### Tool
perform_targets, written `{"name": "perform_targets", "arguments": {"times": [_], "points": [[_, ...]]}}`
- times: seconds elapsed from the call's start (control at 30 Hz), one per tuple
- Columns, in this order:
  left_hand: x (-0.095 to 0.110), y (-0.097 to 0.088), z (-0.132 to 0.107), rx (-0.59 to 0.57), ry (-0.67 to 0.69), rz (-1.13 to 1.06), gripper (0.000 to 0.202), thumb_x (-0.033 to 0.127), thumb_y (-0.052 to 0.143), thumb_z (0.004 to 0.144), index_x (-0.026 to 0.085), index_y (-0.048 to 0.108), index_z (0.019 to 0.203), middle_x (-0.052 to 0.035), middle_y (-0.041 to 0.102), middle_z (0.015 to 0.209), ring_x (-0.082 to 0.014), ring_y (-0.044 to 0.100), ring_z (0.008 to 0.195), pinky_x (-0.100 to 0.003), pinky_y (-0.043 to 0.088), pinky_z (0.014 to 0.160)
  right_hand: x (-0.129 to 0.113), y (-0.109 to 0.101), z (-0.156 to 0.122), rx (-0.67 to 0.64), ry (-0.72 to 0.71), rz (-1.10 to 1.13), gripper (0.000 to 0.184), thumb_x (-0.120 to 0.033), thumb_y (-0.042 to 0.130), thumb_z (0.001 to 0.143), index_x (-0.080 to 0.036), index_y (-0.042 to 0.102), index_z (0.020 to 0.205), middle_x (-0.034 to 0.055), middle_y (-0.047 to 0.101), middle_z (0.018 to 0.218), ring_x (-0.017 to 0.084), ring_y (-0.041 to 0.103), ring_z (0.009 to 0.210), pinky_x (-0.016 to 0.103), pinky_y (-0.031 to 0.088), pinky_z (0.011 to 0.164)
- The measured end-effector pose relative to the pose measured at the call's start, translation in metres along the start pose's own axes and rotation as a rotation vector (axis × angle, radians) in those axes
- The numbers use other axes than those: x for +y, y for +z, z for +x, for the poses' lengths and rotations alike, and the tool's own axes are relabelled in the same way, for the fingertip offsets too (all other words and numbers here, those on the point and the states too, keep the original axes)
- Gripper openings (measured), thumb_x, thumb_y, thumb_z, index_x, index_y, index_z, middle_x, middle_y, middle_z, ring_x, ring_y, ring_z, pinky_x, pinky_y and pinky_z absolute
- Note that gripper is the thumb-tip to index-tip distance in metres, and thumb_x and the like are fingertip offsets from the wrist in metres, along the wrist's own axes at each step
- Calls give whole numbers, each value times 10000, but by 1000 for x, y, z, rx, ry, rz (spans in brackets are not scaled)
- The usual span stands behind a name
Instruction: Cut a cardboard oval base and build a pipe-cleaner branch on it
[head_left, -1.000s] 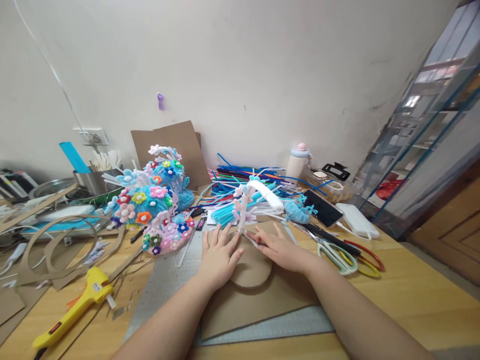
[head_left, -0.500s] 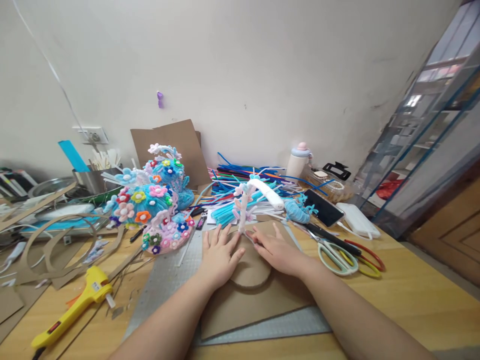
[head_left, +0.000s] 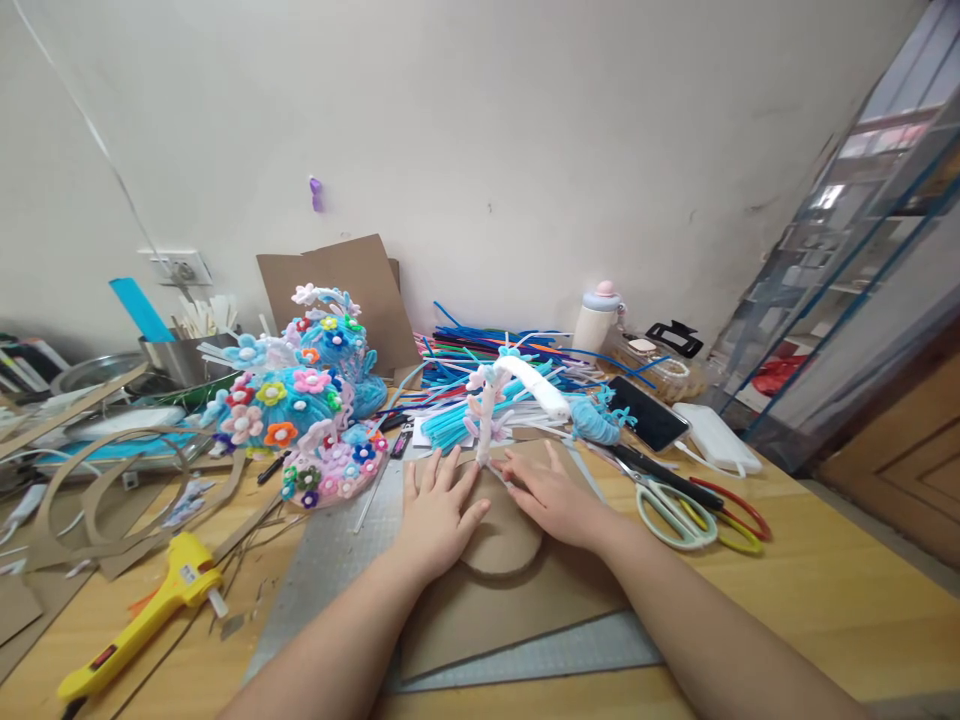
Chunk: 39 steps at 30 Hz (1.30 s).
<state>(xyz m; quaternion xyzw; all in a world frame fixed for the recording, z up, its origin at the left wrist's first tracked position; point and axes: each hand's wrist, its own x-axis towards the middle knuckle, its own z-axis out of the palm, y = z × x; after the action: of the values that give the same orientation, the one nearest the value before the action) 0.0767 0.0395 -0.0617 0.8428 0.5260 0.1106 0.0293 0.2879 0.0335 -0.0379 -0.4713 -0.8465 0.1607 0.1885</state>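
A round cardboard disc (head_left: 501, 548) rests on a larger cardboard sheet (head_left: 480, 630). My left hand (head_left: 435, 510) lies on the disc's left side, fingers spread and flat. On the right side lies my right hand (head_left: 555, 500), its fingers stretched out and pointing toward the middle. Between the two sets of fingertips rises a white fuzzy stem (head_left: 486, 425) with pale pink and blue flowers. Its top bends over to the right into a thick white arm (head_left: 536, 388). My right fingertips are close to the stem's foot; whether they touch it I cannot tell.
A yellow glue gun (head_left: 150, 610) lies at left, near cardboard rings (head_left: 56, 500). Flower-covered blue yarn pieces (head_left: 292, 410) stand behind my left hand. Pipe cleaners (head_left: 487, 360) are heaped at the wall. Scissors (head_left: 675, 515), a phone (head_left: 649, 415) and a bottle (head_left: 598, 320) are at right.
Both hands stay in place on the disc, and the white stem stands as before. Only the camera view has shifted slightly.
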Motion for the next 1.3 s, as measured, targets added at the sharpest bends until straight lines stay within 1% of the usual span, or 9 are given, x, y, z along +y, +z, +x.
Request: {"name": "perform_targets", "arguments": {"times": [0.07, 0.13, 0.23, 0.3, 0.43, 0.57, 0.77, 1.1, 1.3], "points": [[-1, 0, 0, 26, -9, 2, 522, 528, 328, 916, 374, 312, 1415, -1, 200, 1547, -300, 123, 1414, -612, 49, 1093, 3, 2, 2, 63, 1, -47, 309, -303, 346, 942, -277, 515, 1199, 41, 544, 1315, 198, 361, 1325, 587, -63, 1093], [-1, 0, 0, 59, -36, 9, 549, 508, 332, 920, 357, 247, 1441, -8, 185, 1551, -288, 126, 1415, -604, 60, 1096, 7, 7, 4, 105, 21, -119, 348, -343, 353, 942, -283, 509, 1247, 48, 452, 1411, 228, 278, 1368, 601, -59, 1085], [-1, 1, 0, 86, -84, 22, 612, 515, 335, 916, 299, 182, 1467, -43, 171, 1553, -289, 134, 1413, -596, 75, 1098, 13, 17, 6, 79, 72, -221, 509, -464, 322, 939, -283, 338, 1414, 51, 244, 1525, 274, 99, 1417, 634, -54, 1069], [0, 2, 0, 84, -77, 26, 622, 534, 331, 911, 300, 181, 1467, -42, 173, 1552, -295, 130, 1414, -596, 71, 1099, 15, 23, 6, 22, 89, -261, 598, -540, 275, 928, -275, 221, 1462, 45, 142, 1548, 284, 32, 1421, 646, -51, 1064], [1, 4, 0, 70, -7, 36, 583, 576, 319, 901, 348, 274, 1435, -8, 194, 1549, -300, 103, 1418, -597, 35, 1103, 11, 28, 4, -52, 70, -264, 644, -590, 202, 919, -285, 101, 1477, 14, 67, 1554, 268, -13, 1423, 646, -55, 1066], [3, 3, 2, 60, 20, 39, 561, 587, 301, 901, 352, 336, 1410, 0, 215, 1543, -305, 105, 1416, -604, 35, 1101, 6, 26, 3, -71, 80, -235, 660, -605, 162, 915, -271, 68, 1477, 7, 55, 1551, 268, -25, 1422, 648, -67, 1063], [4, 2, 3, 49, 33, 49, 557, 577, 276, 911, 320, 376, 1396, -1, 228, 1539, -301, 110, 1415, -605, 26, 1104, 7, 26, 4, -72, 87, -230, 595, -544, 153, 942, -279, 130, 1475, 3, 98, 1550, 272, -10, 1422, 644, -74, 1063], [2, 1, 2, 67, 33, 37, 573, 620, 236, 897, 348, 409, 1371, 11, 235, 1536, -298, 125, 1413, -601, 16, 1102, 7, 25, 5, -62, 101, -220, 574, -554, 181, 937, -313, 216, 1458, -13, 96, 1550, 291, 16, 1421, 662, -80, 1048], [3, 2, 5, 47, 24, 26, 558, 603, 248, 903, 339, 424, 1361, -3, 288, 1518, -297, 161, 1403, -607, 42, 1096, 6, 25, 7, -42, 149, -166, 512, -478, 146, 964, -326, 319, 1421, -27, 217, 1528, 250, 36, 1425, 633, -79, 1067]]}}
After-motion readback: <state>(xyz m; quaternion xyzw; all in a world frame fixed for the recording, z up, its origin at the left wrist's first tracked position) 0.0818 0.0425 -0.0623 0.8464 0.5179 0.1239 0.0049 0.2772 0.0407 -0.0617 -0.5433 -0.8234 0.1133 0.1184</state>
